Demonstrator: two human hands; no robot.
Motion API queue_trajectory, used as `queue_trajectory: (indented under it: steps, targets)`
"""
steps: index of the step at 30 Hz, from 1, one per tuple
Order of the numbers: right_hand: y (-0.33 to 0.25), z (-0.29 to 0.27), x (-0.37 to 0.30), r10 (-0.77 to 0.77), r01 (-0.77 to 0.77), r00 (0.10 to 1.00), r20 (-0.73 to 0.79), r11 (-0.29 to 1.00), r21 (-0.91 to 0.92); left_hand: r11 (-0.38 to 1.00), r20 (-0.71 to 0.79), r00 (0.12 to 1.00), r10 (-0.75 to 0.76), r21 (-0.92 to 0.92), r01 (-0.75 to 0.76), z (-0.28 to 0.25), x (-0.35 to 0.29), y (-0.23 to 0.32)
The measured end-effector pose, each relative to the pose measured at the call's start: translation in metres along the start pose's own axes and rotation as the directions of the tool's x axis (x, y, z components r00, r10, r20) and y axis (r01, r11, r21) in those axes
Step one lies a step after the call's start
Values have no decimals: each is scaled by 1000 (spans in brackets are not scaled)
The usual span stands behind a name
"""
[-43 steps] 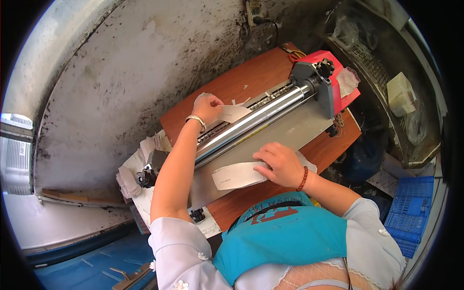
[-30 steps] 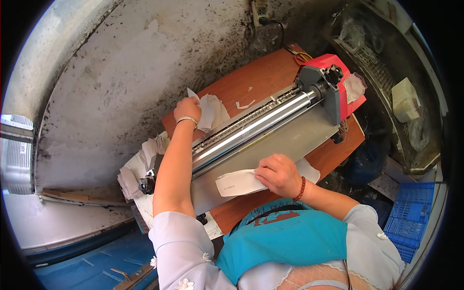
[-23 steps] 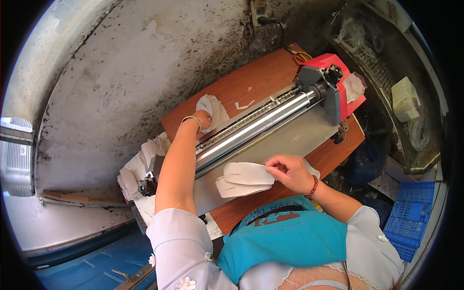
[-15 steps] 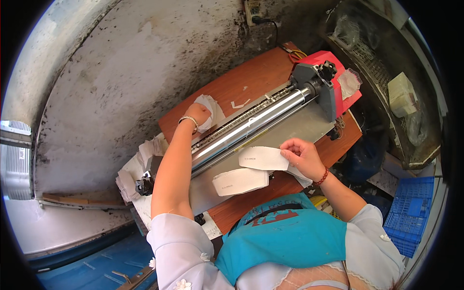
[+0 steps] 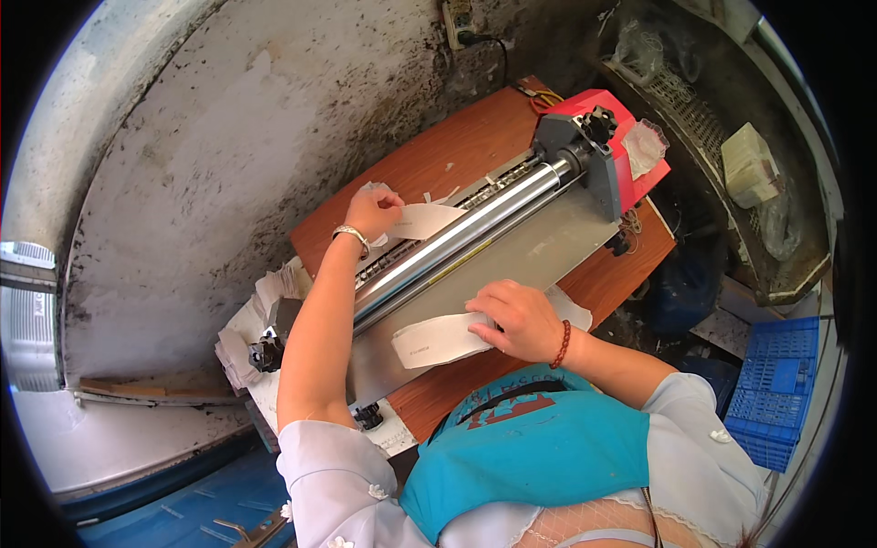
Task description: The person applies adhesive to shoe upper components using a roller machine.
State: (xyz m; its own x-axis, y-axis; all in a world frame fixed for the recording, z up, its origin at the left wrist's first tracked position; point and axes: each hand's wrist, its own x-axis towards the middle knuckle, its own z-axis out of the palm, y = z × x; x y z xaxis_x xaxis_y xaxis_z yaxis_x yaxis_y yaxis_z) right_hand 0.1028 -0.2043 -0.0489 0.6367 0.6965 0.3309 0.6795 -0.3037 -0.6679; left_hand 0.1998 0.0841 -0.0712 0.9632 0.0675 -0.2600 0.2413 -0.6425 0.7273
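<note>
A machine with a shiny metal roller (image 5: 475,233) lies slantwise across the table. On its far side my left hand (image 5: 373,212) is closed, fingertips on a curved white fabric-like piece (image 5: 425,220) with a small printed mark. That piece reaches to the roller's far edge. More white pieces lie partly hidden under the same hand. In front of the roller, a stack of similar white pieces (image 5: 429,342) rests at the machine plate's near edge. My right hand (image 5: 519,320) lies over the stack's right part, thumb and fingers pinched on a white piece there.
The machine's red end housing (image 5: 630,151) with a black knob stands at the right. Crumpled white scraps (image 5: 239,342) are heaped by its left end. Small scraps lie on the brown tabletop (image 5: 429,151). A blue crate (image 5: 775,393) stands at the far right.
The white piece my right hand held before the roller is gone from there, and that hand has moved left onto the stack. A white piece now shows beyond the roller at my left hand.
</note>
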Motion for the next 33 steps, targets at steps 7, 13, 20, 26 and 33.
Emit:
queue_trajectory:
  steps: [7,13,20,26,33]
  targets:
    - [4,4,-6,-110,109,994,2,992,-68,965,-603,792,-93,141,221,-32,12,-14]
    - [3,2,-12,-156,154,987,-41,987,-50,834,31,948,-316,486,262,-9,31,-88]
    - [8,3,-14,-165,164,984,-62,986,-15,918,168,933,-317,303,257,-8,33,-63]
    - [27,-15,-19,-84,88,976,-199,996,11,709,-130,985,110,-685,-169,5,-73,72]
    - [41,-43,-17,39,-31,981,-190,999,43,527,464,880,101,-775,349,121,-237,34]
